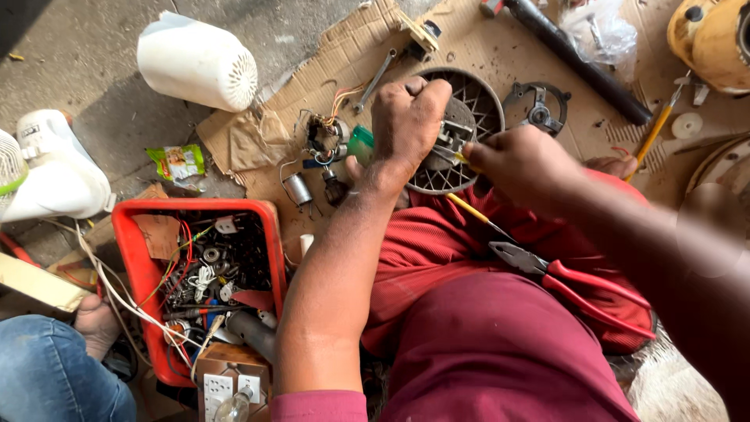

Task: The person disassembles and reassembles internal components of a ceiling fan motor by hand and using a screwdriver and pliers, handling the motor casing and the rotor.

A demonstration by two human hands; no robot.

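Head view, looking down over a lap in dark red cloth. Lower left, a red plastic tray (125, 234) on the floor, crammed with small parts: loose wires in red, white and green, washers, screws, a coil of white cord, a grey tube at its near corner. Just below the tray, a wooden switch board (228, 379) with white sockets and a clear bulb (234, 406). At the far left, a white fan housing (55, 176); further up, a second white motor cover (199, 62) with a slotted end.

On the brown cardboard (484, 51) ahead, a round grey fan motor casing (461, 125) with a ribbed, spoked face, tipped up toward the camera against the knees. Left hand (406, 125) closed in a fist over the casing's left side, gripping it, knuckles up. Right hand (523, 160) curled shut around a yellow-handled tool (461, 156), tip at the casing's centre; long axis roughly level, pointing left. Exact finger spread on the right hand hidden behind the knuckles.

Across the lap, a yellow screwdriver (473, 209) lying on a slant, and red-handled pliers (578, 285) with jaws pointing up and left, handles down and right. Near the left wrist, a tangle of wires with a small capacitor (297, 189) and a green piece (361, 144). Above, a spanner (375, 78), a long black bar (578, 59), a metal bracket ring (537, 109), a yellow pencil-like tool (656, 129). Bottom left, another person's bare foot (98, 324) and blue-jeaned knee (55, 375).
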